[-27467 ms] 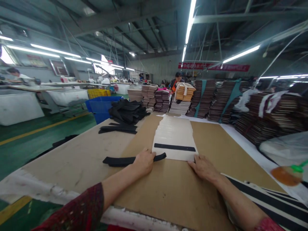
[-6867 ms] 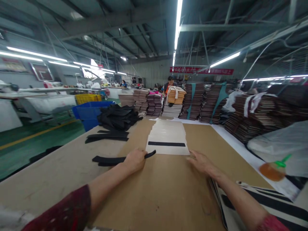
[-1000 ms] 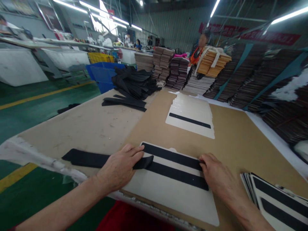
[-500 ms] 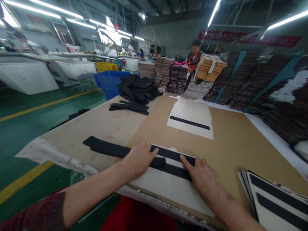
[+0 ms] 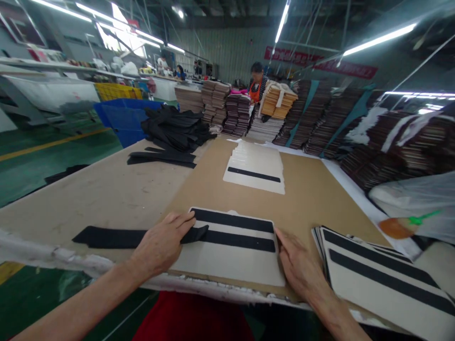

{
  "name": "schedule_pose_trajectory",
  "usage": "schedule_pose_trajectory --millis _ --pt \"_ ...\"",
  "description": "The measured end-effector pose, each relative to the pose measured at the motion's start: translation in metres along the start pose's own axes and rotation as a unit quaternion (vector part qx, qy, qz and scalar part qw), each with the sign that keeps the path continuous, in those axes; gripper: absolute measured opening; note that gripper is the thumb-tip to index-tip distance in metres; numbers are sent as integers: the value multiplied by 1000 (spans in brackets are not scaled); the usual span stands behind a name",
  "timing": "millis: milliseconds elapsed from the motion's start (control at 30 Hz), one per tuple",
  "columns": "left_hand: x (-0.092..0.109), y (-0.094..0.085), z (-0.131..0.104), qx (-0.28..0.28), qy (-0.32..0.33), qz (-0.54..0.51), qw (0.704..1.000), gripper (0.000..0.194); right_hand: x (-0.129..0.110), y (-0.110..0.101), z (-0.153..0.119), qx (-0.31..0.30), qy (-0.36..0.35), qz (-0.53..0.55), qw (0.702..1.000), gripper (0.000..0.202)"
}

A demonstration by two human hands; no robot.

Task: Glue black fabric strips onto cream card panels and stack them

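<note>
A cream panel (image 5: 227, 267) with two black strips across it lies flat at the table's front edge. My left hand (image 5: 165, 239) is at its left side, fingertips on the upper left corner. Under that palm runs a small bundle of loose black fabric strips (image 5: 110, 237), closed in the hand; their free end curls out over the panel. My right hand (image 5: 298, 260) holds the panel's right edge, its fingertips near the upper strip's end. The undersides of both hands are hidden.
Stacked striped panels (image 5: 377, 279) lie at the right. Farther back are overlapping cream panels (image 5: 254, 161) with one black strip. A heap of black strips (image 5: 174, 128) sits at the back left by a blue bin (image 5: 124, 118). Tall bundled stacks (image 5: 320, 113) and a co-worker (image 5: 256, 85) stand beyond.
My right hand has shifted from pressing the upper strip to the panel's right edge. The left hand has moved left with the loose strips, baring both strips' right ends. My view has turned right.
</note>
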State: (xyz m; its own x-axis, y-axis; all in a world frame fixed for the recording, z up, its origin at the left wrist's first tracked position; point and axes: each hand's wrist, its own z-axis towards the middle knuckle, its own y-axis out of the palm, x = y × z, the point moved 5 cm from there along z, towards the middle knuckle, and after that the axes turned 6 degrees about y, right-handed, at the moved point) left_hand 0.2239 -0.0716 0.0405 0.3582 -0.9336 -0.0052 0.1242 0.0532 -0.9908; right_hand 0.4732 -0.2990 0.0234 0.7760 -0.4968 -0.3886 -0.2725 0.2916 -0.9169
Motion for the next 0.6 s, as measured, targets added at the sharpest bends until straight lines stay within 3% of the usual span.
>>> schedule_pose_trajectory --millis 100,167,233,300,367,467,600 --pt "-2 1 0 30 9 -11 999 61 -15 3 3 20 63 108 992 55" --pt "-4 3 0 37 15 -14 999 59 -14 4 10 32 141 208 967 61" --pt "-8 4 -1 40 16 -12 999 60 -10 6 19 36 212 335 917 65" --pt "-11 3 -3 51 19 -9 999 58 -10 7 29 17 241 452 859 63" --pt "-11 -3 -8 85 20 -3 996 51 -17 3 38 -9 225 520 824 59" --pt "5 -15 -19 149 40 -3 988 43 -36 -11 42 -17 187 570 800 56" --pt "46 -16 -26 165 90 -6 982 84 -78 -37 35 -6 114 635 764 54"
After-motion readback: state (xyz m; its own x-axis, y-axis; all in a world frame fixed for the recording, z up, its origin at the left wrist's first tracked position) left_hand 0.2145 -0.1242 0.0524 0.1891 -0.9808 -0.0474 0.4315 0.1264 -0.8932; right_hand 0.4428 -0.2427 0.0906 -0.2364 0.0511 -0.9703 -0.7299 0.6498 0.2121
